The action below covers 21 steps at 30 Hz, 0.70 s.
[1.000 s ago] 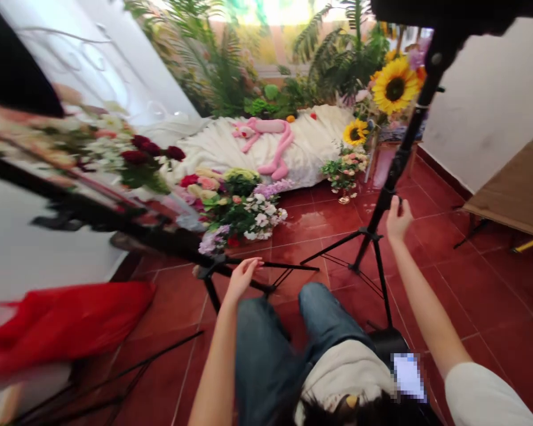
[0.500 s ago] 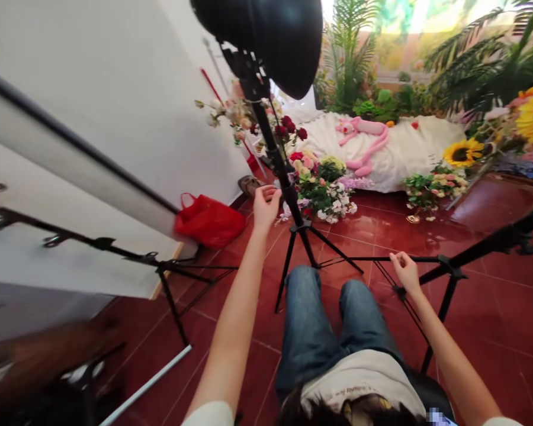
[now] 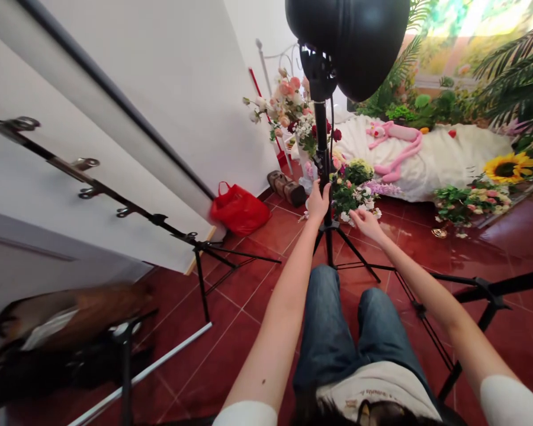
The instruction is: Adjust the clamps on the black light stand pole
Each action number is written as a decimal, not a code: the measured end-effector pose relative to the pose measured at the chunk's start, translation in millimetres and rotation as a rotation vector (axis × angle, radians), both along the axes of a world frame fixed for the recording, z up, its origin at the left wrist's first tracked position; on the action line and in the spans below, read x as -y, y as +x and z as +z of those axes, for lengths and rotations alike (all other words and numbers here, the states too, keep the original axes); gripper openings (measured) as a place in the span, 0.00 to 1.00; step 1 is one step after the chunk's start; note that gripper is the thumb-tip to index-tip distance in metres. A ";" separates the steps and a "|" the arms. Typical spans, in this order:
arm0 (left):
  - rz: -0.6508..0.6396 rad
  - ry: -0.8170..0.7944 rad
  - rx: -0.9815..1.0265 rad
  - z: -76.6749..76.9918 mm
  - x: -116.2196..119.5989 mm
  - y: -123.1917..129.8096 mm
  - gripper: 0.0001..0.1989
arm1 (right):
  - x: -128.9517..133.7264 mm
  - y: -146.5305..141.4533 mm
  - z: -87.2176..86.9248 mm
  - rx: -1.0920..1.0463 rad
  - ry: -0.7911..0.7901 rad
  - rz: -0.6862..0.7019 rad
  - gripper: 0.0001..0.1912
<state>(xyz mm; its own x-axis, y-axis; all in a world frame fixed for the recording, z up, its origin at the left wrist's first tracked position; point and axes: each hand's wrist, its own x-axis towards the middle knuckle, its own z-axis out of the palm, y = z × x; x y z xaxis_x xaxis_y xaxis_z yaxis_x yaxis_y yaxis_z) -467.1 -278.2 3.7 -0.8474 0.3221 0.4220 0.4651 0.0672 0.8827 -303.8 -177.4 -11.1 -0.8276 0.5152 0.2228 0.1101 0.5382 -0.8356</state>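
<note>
Stand (image 3: 321,136) rises upright before the knees, a black lamp (image 3: 350,47) on its top and its legs spread on the red floor (image 3: 231,349). At the stand's pole, below the lamp, the left hand (image 3: 318,201) is half-curled against it; whether its fingers close around the pole cannot be told. Just right of the stand the right hand (image 3: 366,225) is loosely curled, with nothing visible in it; whether its fingertips meet is unclear. Low flowers (image 3: 355,189) lie behind the hands, close to the stand's right side. Left of the stand sits a red bag (image 3: 240,210); beyond it to the right, a pink toy (image 3: 397,142) lies on a white cloth (image 3: 462,160).
</note>
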 end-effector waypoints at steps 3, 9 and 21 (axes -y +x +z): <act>-0.025 0.051 0.034 -1.3 -0.5 -1.7 0.18 | -10.0 -60.5 37.7 0.125 -0.038 -0.020 0.32; -0.049 0.002 0.019 -3.8 -0.7 -3.4 0.17 | -25.0 -130.7 81.3 0.413 0.028 -0.145 0.32; -0.025 -0.030 -0.079 -12.8 -2.6 -10.8 0.23 | -41.0 -145.6 48.9 0.174 -0.285 0.054 0.25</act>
<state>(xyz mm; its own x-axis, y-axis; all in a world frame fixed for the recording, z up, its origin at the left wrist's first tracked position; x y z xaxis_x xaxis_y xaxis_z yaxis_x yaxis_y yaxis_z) -477.9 -275.5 -9.1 -0.8034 0.3558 0.4775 0.5354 0.0805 0.8408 -449.3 -136.4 37.8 -0.8684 0.4907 -0.0711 0.2420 0.2944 -0.9245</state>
